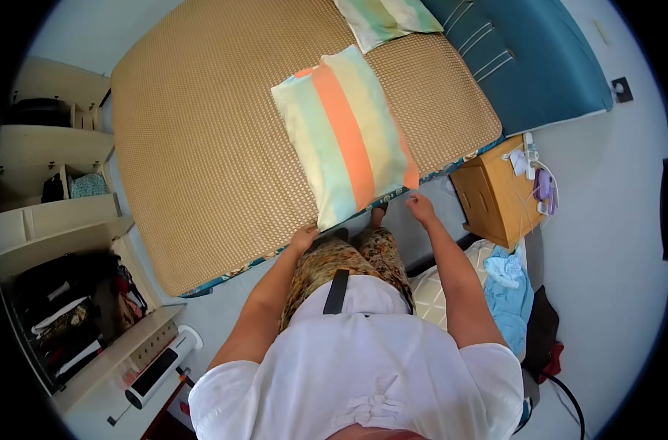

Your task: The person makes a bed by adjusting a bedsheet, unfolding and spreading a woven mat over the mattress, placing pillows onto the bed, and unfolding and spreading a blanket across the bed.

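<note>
A pillow (350, 136) with orange, yellow and pale green stripes lies flat on the woven bed mat (209, 139), its lower end at the near edge of the bed. My left hand (303, 239) is at the pillow's lower left corner, its fingers closed on the fabric there. Just below the lower right corner is my right hand (421, 207), loosely curled with its fingers a little apart and a small gap to the cloth.
A second striped pillow (389, 20) lies near the teal headboard (528, 66). At the right stands a wooden nightstand (488, 198) with cables on it, near blue clothing (506, 293). Open shelves (55, 220) with clothes line the left, and a white appliance (161, 370) stands below.
</note>
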Available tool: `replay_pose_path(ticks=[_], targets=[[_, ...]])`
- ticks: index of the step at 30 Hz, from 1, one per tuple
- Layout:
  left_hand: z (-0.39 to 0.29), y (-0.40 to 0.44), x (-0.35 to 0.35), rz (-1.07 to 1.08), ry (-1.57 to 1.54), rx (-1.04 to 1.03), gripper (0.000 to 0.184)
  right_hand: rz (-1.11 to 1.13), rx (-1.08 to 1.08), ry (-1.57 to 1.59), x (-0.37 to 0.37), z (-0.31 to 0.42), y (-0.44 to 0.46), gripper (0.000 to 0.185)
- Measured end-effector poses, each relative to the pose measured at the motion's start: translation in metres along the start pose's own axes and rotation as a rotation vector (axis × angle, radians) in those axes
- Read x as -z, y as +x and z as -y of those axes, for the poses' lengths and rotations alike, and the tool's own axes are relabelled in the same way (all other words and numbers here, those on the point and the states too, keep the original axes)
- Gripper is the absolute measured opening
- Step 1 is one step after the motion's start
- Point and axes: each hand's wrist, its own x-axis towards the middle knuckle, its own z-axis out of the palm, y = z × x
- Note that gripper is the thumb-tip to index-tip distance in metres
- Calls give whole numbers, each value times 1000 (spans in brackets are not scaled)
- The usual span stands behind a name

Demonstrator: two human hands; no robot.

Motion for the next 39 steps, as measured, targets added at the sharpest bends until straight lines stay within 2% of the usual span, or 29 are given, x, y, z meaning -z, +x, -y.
replay_pose_path(ticks=[1,4,5,8,9,12,13,15,19,21,24,25,27,30,32,35,37,39], targets=[[7,15,-4,29,4,-48,54,14,-24,-6,3,1,13,47],[-28,10,-16,-48,-66,44,60,53,-81,-15,6,9,44,52],[-28,23,-21,-59,-109,86,71,58,-81,-17,9,12,53,53],[-39,49,-36,-177,-216,19,81,76,-100,70,25,31,72,55],[-35,63,-38,-112,-355,-15,85,82,-112,117,28,35,79,55],[-91,51,-35,-121,-470,47,83,218,-136,349,32,41,112,57],[-98,56,-37,-107,-510,98,82,249,-149,382,31,40,124,61],[-93,70,-47,-180,-573,33,79,307,-166,447,28,43,140,69],[-85,96,-55,-333,-656,-127,80,130,-165,439,16,54,157,84],[-86,102,-54,-345,-730,-135,81,65,-119,388,11,59,168,88],[-90,110,-52,-325,-877,-197,75,40,-70,395,7,68,181,84],[-90,114,-52,-309,-932,-227,72,135,-81,496,19,80,176,82],[-98,111,-45,-244,-938,-128,62,318,-107,698,56,120,155,78],[-115,99,-35,-220,-907,-32,55,464,39,605,41,111,162,66],[-118,84,-28,-193,-900,-5,54,449,38,643,46,106,150,62],[-84,40,-8,-56,-867,6,52,508,39,677,59,95,92,58],[-37,16,-4,63,-732,14,51,664,-31,615,49,55,50,57],[19,6,-12,169,-530,75,51,901,-284,568,37,24,2,53]])
